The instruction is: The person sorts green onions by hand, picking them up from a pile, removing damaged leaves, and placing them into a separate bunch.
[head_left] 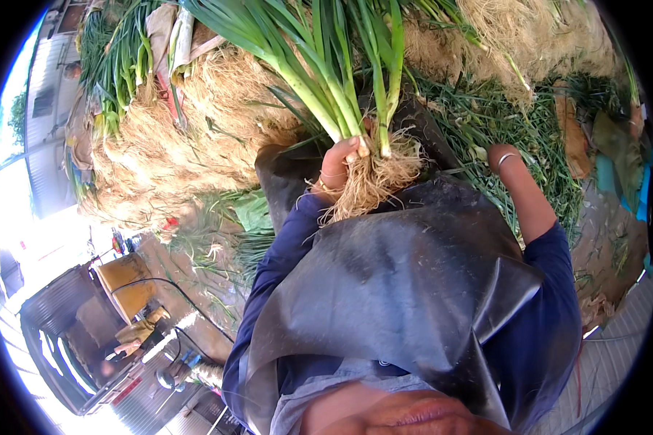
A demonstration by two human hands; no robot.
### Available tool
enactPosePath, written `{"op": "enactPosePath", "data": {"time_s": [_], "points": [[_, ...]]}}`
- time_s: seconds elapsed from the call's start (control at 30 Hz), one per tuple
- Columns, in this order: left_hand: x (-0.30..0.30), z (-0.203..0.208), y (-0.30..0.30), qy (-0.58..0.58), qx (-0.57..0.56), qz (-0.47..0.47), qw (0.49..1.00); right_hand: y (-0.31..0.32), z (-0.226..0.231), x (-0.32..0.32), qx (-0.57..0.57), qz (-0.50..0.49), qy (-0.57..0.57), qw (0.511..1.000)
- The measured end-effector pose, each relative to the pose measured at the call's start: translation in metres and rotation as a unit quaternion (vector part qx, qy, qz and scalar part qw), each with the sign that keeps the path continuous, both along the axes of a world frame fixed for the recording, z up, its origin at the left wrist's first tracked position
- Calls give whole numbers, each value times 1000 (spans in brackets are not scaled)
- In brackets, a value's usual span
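My left hand [335, 165] is closed round a bunch of green onions [334, 87], near its white ends. The leaves point up and away from me, and the pale, tangled roots [376, 180] hang over the dark apron [399, 254] on my lap. My right hand [498, 154], with a metal bangle at the wrist, reaches down at the right beside a heap of loose green leaves [479, 119]. Its fingers are hidden, so whether it holds anything does not show.
Big piles of green onions with roots outward [196, 156] stand at the left and far side. A brown strip [575, 138] lies among the leaves at the right. At the lower left are a yellowish panel [127, 283] and a black cable [189, 297].
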State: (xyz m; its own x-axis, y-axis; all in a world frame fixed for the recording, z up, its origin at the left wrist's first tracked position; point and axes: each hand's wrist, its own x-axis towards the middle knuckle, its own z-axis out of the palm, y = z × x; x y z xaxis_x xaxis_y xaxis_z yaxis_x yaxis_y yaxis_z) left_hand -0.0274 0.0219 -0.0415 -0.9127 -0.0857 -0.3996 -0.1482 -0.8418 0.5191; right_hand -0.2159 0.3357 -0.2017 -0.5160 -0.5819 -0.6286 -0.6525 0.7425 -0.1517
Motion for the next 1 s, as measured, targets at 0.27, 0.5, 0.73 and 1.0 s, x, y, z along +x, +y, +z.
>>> {"op": "enactPosePath", "data": {"time_s": [0.27, 0.5, 0.73, 1.0], "points": [[-3, 8, -2, 119, 100, -48, 987, -162, -57, -48, -429, -206, -3, 880], [14, 6, -19, 58, 47, -83, 994, -201, -48, -68, -309, -118, -149, 932], [-1, 11, -13, 118, -4, -108, 987, -169, 116, -58, -366, -259, -369, 814], [-4, 23, -1, 79, 4, -83, 993, -190, 150, 30, -515, -130, -104, 841]]}}
